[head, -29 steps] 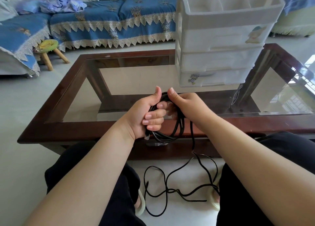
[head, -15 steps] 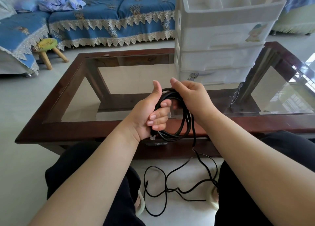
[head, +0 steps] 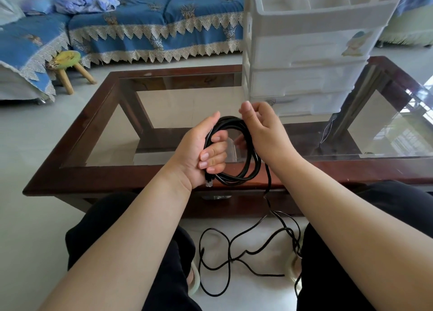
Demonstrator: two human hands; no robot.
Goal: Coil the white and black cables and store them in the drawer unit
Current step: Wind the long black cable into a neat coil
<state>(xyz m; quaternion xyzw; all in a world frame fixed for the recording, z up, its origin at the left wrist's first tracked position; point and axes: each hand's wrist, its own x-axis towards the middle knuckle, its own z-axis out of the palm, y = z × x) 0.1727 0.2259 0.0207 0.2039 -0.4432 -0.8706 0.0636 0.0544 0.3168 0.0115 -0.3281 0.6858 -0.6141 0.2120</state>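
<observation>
My left grip (head: 199,153) clenches the coiled thin black cable (head: 246,167); right grip (head: 264,132) pinches a strand, fingertips hidden; loose end partly cut off btwn knees.

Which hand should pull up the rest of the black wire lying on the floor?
Probably the right hand. The left hand is closed around the black cable coil, keeping it together, while the loose tail hangs down under the right hand.

head cam, looks fwd and down, close over hands (head: 234,146)
</observation>
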